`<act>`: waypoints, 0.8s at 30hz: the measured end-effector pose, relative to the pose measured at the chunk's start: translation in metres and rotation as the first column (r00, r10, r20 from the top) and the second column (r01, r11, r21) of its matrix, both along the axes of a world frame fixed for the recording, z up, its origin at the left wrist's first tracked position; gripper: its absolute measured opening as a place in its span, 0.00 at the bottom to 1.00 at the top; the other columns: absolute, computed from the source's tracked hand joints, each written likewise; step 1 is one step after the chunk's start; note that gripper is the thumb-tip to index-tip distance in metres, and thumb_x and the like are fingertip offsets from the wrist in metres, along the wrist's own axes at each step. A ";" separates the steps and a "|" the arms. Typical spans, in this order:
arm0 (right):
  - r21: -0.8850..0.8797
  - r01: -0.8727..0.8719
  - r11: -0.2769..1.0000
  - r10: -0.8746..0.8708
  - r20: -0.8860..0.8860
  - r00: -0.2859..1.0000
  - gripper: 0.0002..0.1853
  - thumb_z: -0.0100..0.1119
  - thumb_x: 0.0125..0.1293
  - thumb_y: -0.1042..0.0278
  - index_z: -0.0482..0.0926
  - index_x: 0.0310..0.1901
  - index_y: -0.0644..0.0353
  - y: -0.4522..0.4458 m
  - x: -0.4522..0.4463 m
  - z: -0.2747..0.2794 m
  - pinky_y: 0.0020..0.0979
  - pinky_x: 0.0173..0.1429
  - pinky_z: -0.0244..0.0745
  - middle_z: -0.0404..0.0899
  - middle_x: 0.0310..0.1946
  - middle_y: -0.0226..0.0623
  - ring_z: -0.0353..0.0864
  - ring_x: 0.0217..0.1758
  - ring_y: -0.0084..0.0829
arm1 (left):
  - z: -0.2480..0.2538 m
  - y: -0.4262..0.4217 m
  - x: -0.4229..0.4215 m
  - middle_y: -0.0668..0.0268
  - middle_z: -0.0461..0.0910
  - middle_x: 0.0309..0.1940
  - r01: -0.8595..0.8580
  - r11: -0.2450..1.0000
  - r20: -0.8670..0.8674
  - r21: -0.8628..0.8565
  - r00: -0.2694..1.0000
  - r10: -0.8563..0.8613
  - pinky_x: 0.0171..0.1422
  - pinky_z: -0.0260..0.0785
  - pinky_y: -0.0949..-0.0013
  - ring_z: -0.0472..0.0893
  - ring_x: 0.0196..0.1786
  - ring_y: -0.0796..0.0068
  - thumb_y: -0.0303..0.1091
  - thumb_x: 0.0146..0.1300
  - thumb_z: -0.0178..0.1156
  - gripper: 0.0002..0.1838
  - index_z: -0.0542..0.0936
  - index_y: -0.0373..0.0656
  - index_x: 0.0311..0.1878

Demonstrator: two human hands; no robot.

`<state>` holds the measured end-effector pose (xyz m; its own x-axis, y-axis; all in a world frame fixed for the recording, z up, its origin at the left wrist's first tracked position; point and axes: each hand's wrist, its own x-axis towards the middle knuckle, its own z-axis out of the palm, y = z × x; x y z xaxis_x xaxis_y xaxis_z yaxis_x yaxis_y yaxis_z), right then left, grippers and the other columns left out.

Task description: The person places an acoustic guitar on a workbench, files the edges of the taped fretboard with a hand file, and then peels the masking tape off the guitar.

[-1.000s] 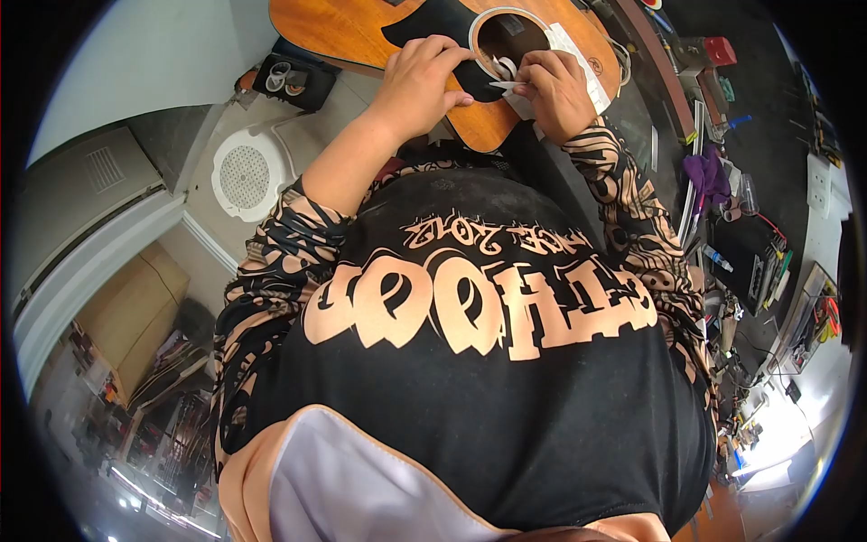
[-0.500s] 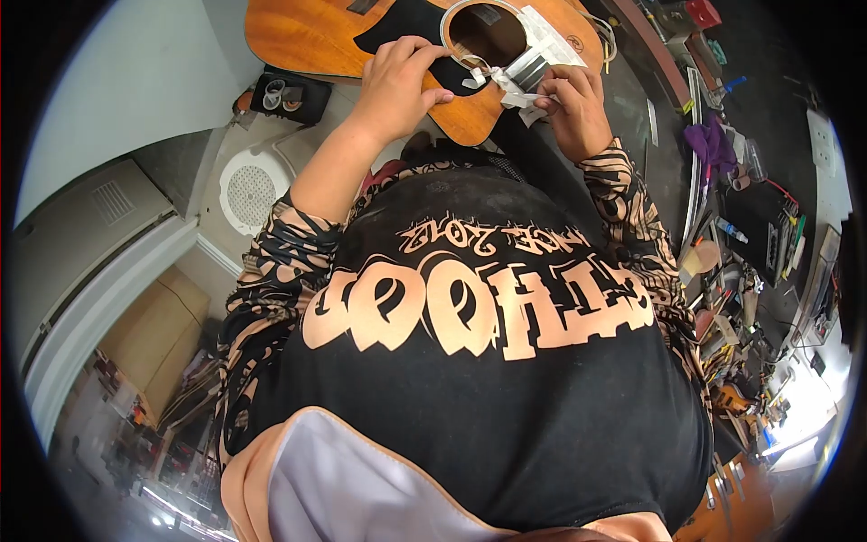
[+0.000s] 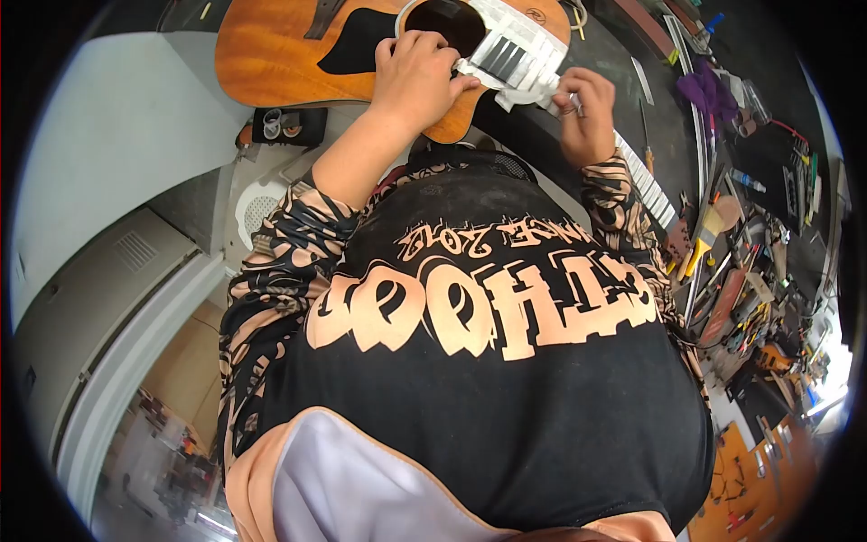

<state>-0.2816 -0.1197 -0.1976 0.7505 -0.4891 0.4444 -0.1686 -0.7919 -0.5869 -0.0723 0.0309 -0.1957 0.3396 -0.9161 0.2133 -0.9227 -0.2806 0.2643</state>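
An orange-brown acoustic guitar (image 3: 271, 56) lies at the top of the view, with a black pickguard (image 3: 348, 47) and a round soundhole (image 3: 444, 25). My left hand (image 3: 414, 83) rests on its body by the soundhole's lower edge, fingers and thumb apart. White tape (image 3: 540, 47) covers the top beside the soundhole, around several dark strips. My right hand (image 3: 587, 107) is off the guitar's lower right edge, thumb and fingers pinched on a crumpled strip of white tape (image 3: 528, 94). That strip reaches back toward the guitar.
On the dark bench at the right lie a purple cloth (image 3: 706, 90), a yellow-handled brush (image 3: 700, 251), a long ruler-like strip (image 3: 646, 181) and many tools. A black tray (image 3: 307, 126) with tape rolls is beyond the guitar's left part. A white perforated seat (image 3: 257, 212) stands at the left.
My right hand has moved away from the soundhole, drawing the white tape strip outward. The guitar has shifted left in the view. My left hand remains on the guitar near the soundhole.
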 end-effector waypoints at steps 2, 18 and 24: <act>-0.006 0.073 0.997 -0.073 -0.006 0.997 0.05 0.64 0.65 0.70 0.80 0.41 0.58 -0.010 -0.012 0.009 0.41 0.64 0.63 0.79 0.48 0.37 0.71 0.56 0.44 | -0.002 -0.003 -0.001 0.70 0.83 0.47 0.021 1.000 0.012 -0.019 1.000 -0.021 0.64 0.57 0.56 0.76 0.58 0.66 0.49 0.60 0.68 0.17 0.87 0.47 0.42; 0.217 0.219 0.951 -0.225 0.003 0.974 0.09 0.67 0.66 0.65 0.80 0.39 0.62 0.037 -0.062 0.001 0.40 0.60 0.67 0.80 0.45 0.38 0.72 0.54 0.43 | 0.045 -0.034 -0.011 0.50 0.86 0.35 -0.149 0.927 -0.332 0.345 0.904 0.269 0.49 0.76 0.56 0.86 0.41 0.51 0.39 0.64 0.65 0.14 0.86 0.34 0.36; 0.239 0.247 0.939 -0.255 0.006 0.967 0.09 0.66 0.66 0.66 0.80 0.39 0.62 0.034 -0.070 -0.001 0.40 0.59 0.68 0.80 0.43 0.38 0.73 0.53 0.43 | 0.047 -0.040 -0.015 0.51 0.86 0.29 -0.179 0.923 -0.478 0.341 0.813 0.334 0.43 0.76 0.62 0.86 0.33 0.58 0.39 0.60 0.69 0.15 0.87 0.33 0.36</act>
